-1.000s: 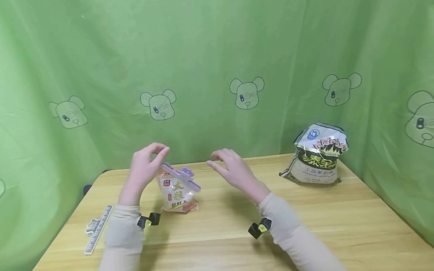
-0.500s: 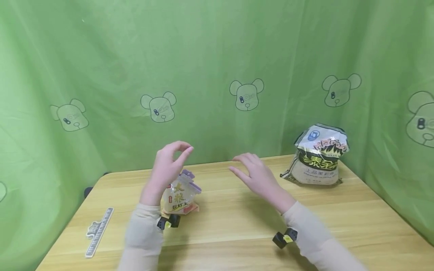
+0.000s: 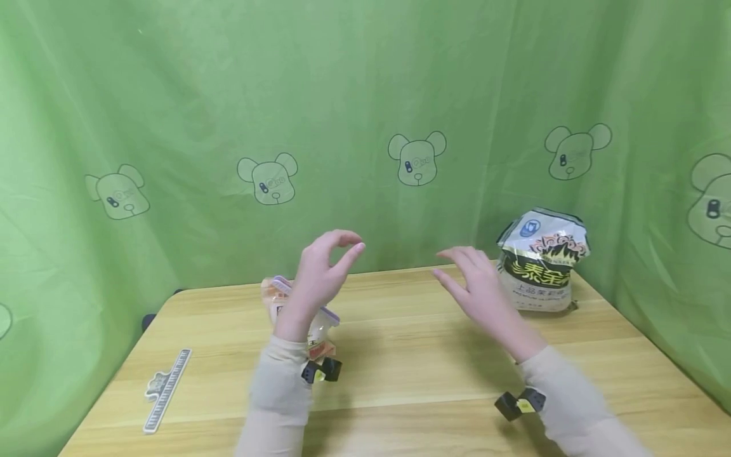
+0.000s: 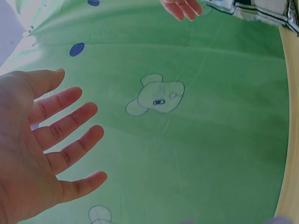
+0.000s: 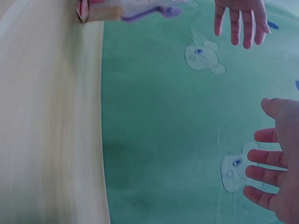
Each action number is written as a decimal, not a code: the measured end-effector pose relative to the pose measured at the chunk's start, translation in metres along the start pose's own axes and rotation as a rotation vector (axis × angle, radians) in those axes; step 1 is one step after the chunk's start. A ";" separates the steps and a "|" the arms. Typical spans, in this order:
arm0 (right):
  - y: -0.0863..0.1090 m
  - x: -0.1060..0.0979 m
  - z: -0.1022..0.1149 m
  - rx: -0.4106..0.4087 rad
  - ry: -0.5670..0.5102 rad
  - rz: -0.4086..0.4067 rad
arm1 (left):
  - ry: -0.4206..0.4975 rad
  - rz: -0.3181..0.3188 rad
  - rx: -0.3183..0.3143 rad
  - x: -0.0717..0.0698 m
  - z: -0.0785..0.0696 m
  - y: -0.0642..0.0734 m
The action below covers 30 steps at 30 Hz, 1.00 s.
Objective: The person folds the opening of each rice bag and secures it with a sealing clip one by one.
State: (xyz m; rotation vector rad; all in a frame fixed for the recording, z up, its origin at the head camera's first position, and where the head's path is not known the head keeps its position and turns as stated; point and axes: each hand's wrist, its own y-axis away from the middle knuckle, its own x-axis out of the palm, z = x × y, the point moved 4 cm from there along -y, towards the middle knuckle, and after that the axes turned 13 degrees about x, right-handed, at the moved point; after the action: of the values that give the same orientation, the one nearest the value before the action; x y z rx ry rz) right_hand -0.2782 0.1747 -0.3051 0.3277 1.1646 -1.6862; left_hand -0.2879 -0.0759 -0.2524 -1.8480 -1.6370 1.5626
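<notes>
My left hand hangs in the air, fingers loosely bent and apart from the thumb, holding nothing. Behind its wrist stands a small plastic food bag, its top folded under a purple sealing clip; hand and forearm cover much of both. To the right, my right hand is also raised with nothing in it, its wrist overlapping the lower left of a larger rice bag. The left wrist view shows the spread fingers of the left hand, and the right wrist view shows the right hand likewise spread.
A pale sealing clip with a dark keyboard pattern lies at the left of the wooden table. Green curtain with bear-head prints hangs right behind the table's back edge and along the sides.
Both hands have moved right, still raised and holding nothing. The left hand has passed across the small bag; the right has come close to the rice bag. Bags and clips stay in place.
</notes>
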 end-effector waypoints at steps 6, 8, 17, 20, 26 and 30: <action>-0.003 -0.019 -0.022 0.023 -0.017 -0.095 | 0.039 0.008 -0.010 0.018 -0.005 -0.007; -0.004 -0.024 -0.030 0.041 -0.010 -0.116 | 0.048 0.009 -0.010 0.024 -0.006 -0.009; -0.012 -0.044 -0.066 0.181 -0.014 -0.162 | 0.122 0.004 -0.023 0.050 -0.015 -0.021; -0.013 -0.049 -0.077 0.225 -0.016 -0.175 | 0.148 0.011 -0.044 0.061 -0.018 -0.025; -0.015 -0.064 -0.098 0.295 -0.020 -0.220 | 0.199 0.006 -0.079 0.083 -0.020 -0.031; -0.015 -0.074 -0.115 0.360 -0.045 -0.247 | 0.245 -0.005 -0.104 0.097 -0.020 -0.034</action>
State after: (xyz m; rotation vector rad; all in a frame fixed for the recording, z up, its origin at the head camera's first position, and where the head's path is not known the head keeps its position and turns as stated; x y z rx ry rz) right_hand -0.2927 0.3120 -0.3036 0.3765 0.8917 -2.1144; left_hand -0.3104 0.0245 -0.2725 -1.9940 -1.6352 1.2127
